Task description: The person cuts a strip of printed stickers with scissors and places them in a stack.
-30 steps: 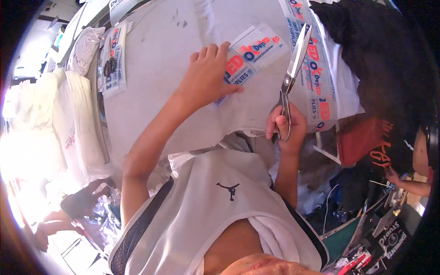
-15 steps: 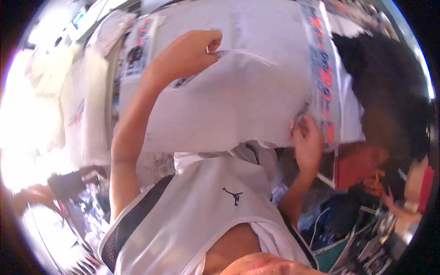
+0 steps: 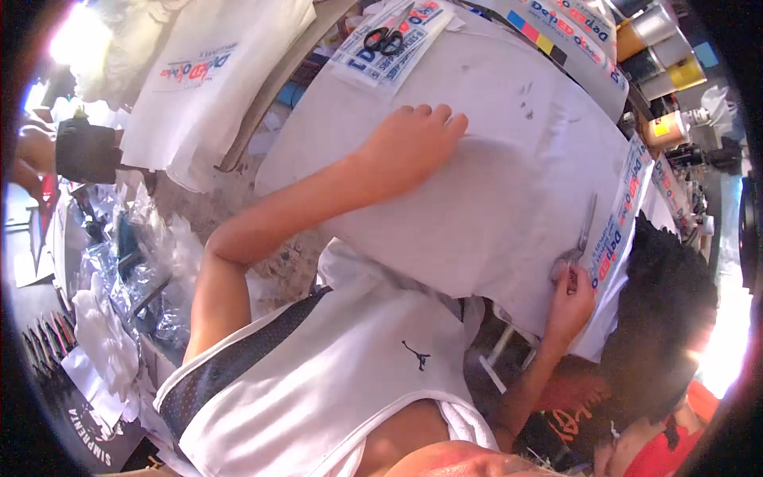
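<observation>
A large white cloth [image 3: 493,207] lies spread in front of me, creased in places. My left hand [image 3: 417,147] is over its middle, fingers curled in; whatever they may hold is hidden beneath them. At the cloth's right edge my right hand [image 3: 574,298] is closed on a pair of scissors [image 3: 589,222], the metal blades pointing away from me. Next to them runs a plastic strip [image 3: 612,238] with blue and red print. Black-handled scissors [image 3: 384,41] lie on a printed clear plastic bag [image 3: 381,67] at the far edge.
Folded white printed fabric [image 3: 187,87] lies at the far left. Crumpled clear plastic [image 3: 167,302] is heaped to the left. A black furry bundle [image 3: 664,318] is at the right. Several cans [image 3: 652,48] stand at the far right, beside a white printed sheet [image 3: 548,32].
My view has turned, bringing the black-handled scissors and the cans into sight. The thin white strands near my left hand no longer show. My right hand stays closed on its scissors.
</observation>
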A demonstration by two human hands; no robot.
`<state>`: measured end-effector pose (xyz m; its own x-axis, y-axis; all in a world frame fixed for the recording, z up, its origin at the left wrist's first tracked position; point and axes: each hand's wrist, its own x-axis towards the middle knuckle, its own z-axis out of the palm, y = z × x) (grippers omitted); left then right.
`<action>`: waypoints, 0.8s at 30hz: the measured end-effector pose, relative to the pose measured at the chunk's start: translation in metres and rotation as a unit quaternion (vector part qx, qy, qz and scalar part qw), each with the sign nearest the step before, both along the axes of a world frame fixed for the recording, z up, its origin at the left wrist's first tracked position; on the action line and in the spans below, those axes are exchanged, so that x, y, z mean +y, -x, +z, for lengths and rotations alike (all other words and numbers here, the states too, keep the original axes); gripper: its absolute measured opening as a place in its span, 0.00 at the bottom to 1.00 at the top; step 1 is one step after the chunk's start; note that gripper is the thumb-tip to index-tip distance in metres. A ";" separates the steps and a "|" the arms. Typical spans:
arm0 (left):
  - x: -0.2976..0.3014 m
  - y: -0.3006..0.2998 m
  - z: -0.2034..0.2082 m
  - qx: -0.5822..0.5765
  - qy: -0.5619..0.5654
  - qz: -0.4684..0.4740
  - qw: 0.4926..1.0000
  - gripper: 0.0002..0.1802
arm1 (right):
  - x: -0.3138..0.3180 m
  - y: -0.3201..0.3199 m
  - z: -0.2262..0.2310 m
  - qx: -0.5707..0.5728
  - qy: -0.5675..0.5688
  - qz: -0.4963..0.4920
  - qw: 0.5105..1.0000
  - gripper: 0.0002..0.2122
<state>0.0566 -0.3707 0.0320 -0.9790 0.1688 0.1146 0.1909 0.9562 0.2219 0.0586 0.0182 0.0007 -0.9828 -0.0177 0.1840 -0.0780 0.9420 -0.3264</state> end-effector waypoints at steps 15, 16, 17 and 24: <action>-0.198 0.016 0.011 0.090 -0.476 0.257 0.836 0.43 | -0.281 0.175 0.016 -0.011 0.024 0.340 0.940 0.13; -0.197 0.027 0.009 0.122 -0.494 0.240 0.827 0.41 | -0.314 0.199 -0.009 0.063 0.072 0.335 0.937 0.15; -0.200 0.031 0.006 0.159 -0.507 0.235 0.814 0.40 | -0.355 0.195 -0.001 0.037 0.057 0.310 0.948 0.17; -0.207 0.052 0.028 0.204 -0.463 0.181 0.843 0.31 | -0.461 0.178 0.013 0.006 -0.017 0.295 0.955 0.23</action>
